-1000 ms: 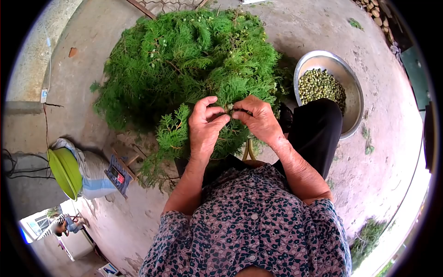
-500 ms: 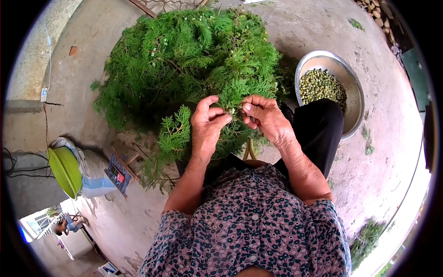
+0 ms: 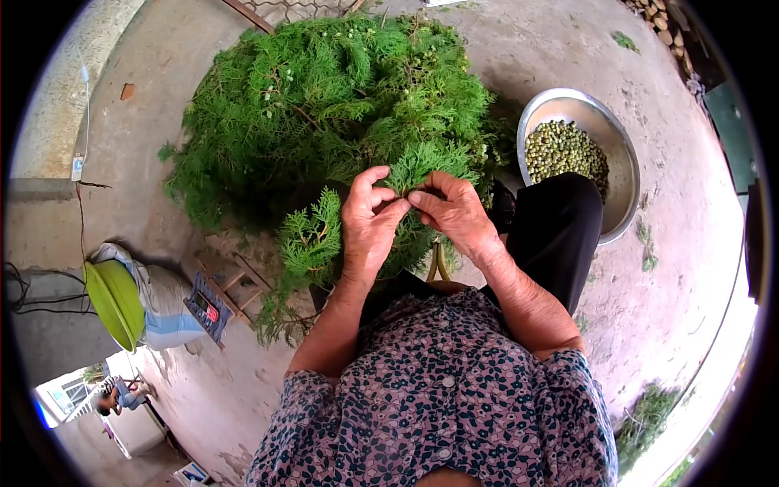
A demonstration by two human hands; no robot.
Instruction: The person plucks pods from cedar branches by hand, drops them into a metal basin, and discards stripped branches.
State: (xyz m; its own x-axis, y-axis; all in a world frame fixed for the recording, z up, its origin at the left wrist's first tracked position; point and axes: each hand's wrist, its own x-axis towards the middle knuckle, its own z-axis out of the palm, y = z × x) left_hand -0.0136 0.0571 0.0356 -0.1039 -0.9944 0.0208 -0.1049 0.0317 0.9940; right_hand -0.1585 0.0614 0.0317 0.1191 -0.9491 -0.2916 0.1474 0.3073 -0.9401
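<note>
Feathery green conifer branches [image 3: 324, 105] lie in a big heap in front of me, with small pale green cones among the leaves. Over my lap, my left hand [image 3: 371, 213] pinches a leafy sprig [image 3: 426, 162], thumb and fingers closed on it. My right hand [image 3: 456, 213] is closed at the same spot, its thumb and fingertips nearly touching the left thumb. Whatever lies between the right fingertips is too small and hidden to make out. Another green spray [image 3: 312, 235] hangs beside my left wrist.
A metal basin [image 3: 625, 195] with many small greenish cones [image 3: 564, 154] stands at my right, by my knee. To the left are a lime-green tub [image 3: 114, 300], a pale sack [image 3: 166, 304] and a small wooden stool [image 3: 231, 292] with a phone [image 3: 207, 307]. A person [image 3: 122, 396] sits far left.
My right hand has moved slightly left, and its fingers have come up against my left fingertips. The sprig between the hands has shifted and tilted to the right.
</note>
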